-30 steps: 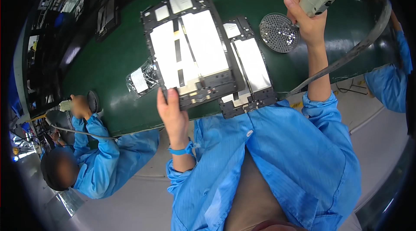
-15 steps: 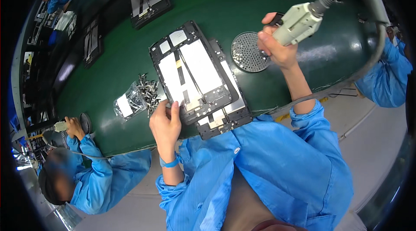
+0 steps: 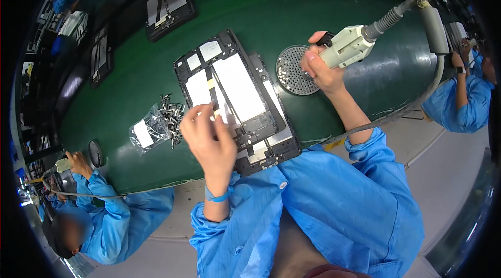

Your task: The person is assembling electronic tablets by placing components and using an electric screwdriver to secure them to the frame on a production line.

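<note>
Overhead, a green conveyor belt (image 3: 292, 12) carries black device frames (image 3: 232, 92) between workers.

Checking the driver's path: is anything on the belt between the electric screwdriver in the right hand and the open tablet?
Only the round perforated screw tray lies between the electric screwdriver in the right hand and the open tablet.

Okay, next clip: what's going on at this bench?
A person in a blue coat works at a green belt. The left hand rests on an opened flat device, black-framed with white panels. The right hand grips a pale powered screwdriver over a round perforated screw dish. A bag of loose screws lies beside the device.
</note>
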`<action>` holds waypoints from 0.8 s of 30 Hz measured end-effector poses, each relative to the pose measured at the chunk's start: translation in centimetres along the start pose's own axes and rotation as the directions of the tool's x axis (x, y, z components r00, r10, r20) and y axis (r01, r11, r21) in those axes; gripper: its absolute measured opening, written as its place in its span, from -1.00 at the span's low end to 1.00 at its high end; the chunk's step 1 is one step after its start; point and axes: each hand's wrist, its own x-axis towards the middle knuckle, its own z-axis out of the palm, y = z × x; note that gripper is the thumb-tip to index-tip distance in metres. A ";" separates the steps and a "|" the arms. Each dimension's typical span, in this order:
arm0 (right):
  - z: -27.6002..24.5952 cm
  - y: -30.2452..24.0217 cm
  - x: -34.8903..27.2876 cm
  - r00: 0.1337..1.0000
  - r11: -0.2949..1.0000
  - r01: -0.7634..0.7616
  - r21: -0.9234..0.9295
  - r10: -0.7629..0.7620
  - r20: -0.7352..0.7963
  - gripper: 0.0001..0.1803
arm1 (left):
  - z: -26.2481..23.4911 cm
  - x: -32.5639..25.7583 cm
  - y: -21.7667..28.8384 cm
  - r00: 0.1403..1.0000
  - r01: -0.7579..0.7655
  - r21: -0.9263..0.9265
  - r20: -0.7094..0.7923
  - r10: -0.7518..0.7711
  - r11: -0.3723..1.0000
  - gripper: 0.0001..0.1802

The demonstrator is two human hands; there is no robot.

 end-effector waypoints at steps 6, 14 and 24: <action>0.1 0.6 -0.2 1.000 0.999 -0.008 -0.031 0.008 0.002 -0.71 | -0.3 0.2 -3.0 0.955 0.296 -0.143 0.022 -0.296 0.944 -0.72; 0.0 0.9 -0.3 1.000 1.000 -0.019 0.005 0.019 -0.003 -0.70 | 0.1 -0.5 -4.4 0.862 0.501 -0.329 0.108 -0.495 0.800 -0.65; -1.0 1.5 -0.5 0.986 1.000 -0.005 -0.004 0.006 0.164 -0.70 | 0.2 -1.3 -6.0 0.763 0.639 -0.469 0.284 -0.581 0.610 -0.62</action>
